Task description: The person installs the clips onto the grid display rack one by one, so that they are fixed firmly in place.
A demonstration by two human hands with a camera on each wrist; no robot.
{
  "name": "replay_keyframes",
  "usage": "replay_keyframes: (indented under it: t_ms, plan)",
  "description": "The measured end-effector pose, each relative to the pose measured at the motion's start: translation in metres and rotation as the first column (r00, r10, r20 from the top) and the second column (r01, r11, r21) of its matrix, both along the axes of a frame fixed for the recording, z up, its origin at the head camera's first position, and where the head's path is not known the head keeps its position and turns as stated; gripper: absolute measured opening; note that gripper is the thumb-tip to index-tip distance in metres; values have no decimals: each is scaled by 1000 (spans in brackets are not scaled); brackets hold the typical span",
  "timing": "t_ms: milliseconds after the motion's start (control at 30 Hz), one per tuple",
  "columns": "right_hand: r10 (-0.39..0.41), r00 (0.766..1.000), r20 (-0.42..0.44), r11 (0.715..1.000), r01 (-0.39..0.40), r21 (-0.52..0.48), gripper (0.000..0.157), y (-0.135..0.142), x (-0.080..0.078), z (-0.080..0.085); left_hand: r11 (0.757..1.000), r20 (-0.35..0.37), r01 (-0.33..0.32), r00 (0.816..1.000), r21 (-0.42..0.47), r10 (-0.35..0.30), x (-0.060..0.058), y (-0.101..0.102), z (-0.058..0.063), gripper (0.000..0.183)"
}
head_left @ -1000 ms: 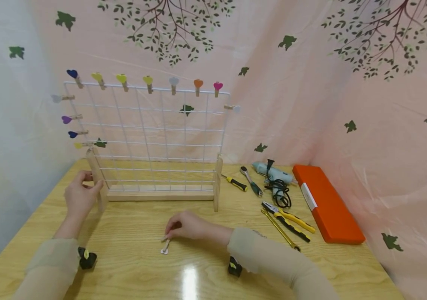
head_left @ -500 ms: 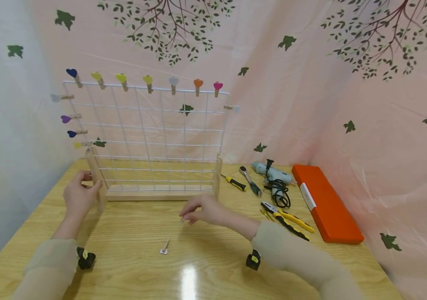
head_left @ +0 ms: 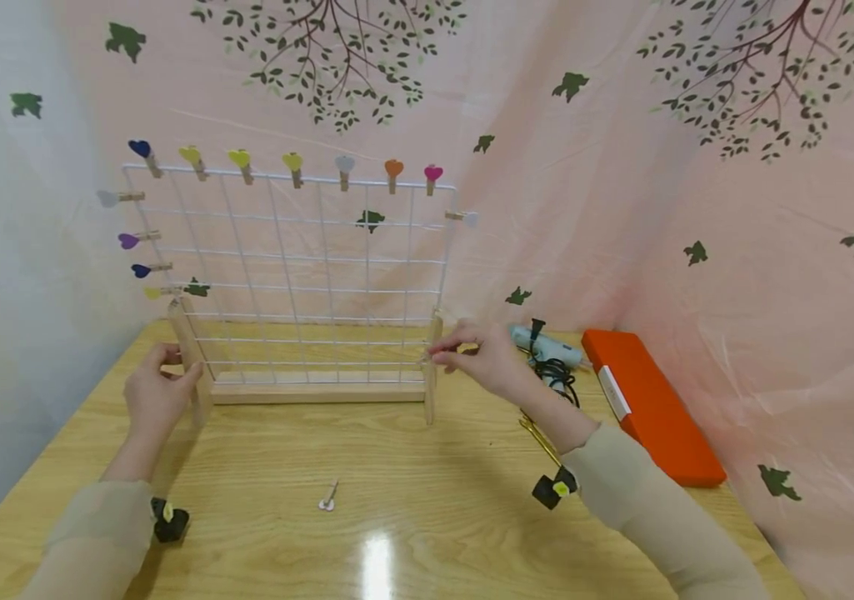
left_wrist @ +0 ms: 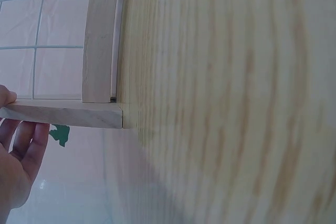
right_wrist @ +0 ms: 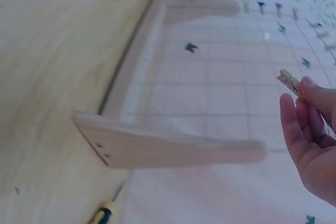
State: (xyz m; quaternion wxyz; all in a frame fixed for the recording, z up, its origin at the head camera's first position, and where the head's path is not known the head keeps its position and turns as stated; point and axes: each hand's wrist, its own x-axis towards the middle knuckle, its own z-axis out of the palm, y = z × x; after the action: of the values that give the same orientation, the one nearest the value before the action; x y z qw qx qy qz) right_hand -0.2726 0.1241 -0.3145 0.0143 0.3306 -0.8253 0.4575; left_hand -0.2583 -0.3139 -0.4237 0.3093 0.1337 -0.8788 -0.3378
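My left hand grips the left wooden upright of a stand, thumb on one side and fingers on the other. The stand's wooden base bar and uprights carry a white wire grid. My right hand is by the right upright, pinching a small wooden clothespin between thumb and fingers; most of it is hidden in the head view. Heart-topped clothespins, such as an orange one and a purple one, are clipped along the grid's top and sides. Another clothespin lies on the table.
Right of the stand are a glue gun with a black cord, a gold wrench and an orange-red case. A screwdriver shows in the right wrist view. A patterned cloth hangs behind the table.
My right hand has lifted away from the clothespin on the table and moved right and back to the right upright, carrying another clothespin. My left hand has stayed on the left upright.
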Motion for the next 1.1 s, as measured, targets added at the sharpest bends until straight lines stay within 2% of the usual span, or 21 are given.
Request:
replay_keyframes:
  t_ms: [133,200,333,533,633,733,900,1100]
  plan:
    - [-76,996,-45,991,70,-113,17,12,3,28,1000,10,-4,1000,4,4,0,0,-1,30]
    - [-106,989,-98,980,87,-179,17,14,2,39,1000,11,-8,1000,1,8,1,0,-1,30]
    - [-190,972,-140,947,144,-287,17,18,-5,51,1000,6,-6,1000,-1,6,1,0,0,29]
    - [-311,946,-92,898,262,-353,21,15,-17,58,1000,-6,6,1000,0,-6,1,0,1,29]
    - [-348,934,-76,871,292,-394,21,10,-24,60,1000,-7,12,1000,-5,-12,2,0,1,29]
    - [-357,930,-94,850,281,-446,19,4,-31,61,1000,-19,13,1000,-9,-13,2,1,1,27]
    - [-367,923,-113,830,271,-488,17,-4,-37,60,1000,-17,8,1000,-8,-8,3,1,1,27]
    - [-352,929,-113,822,249,-511,17,-11,-44,60,1000,-13,1,1000,-2,-1,1,1,1,27]
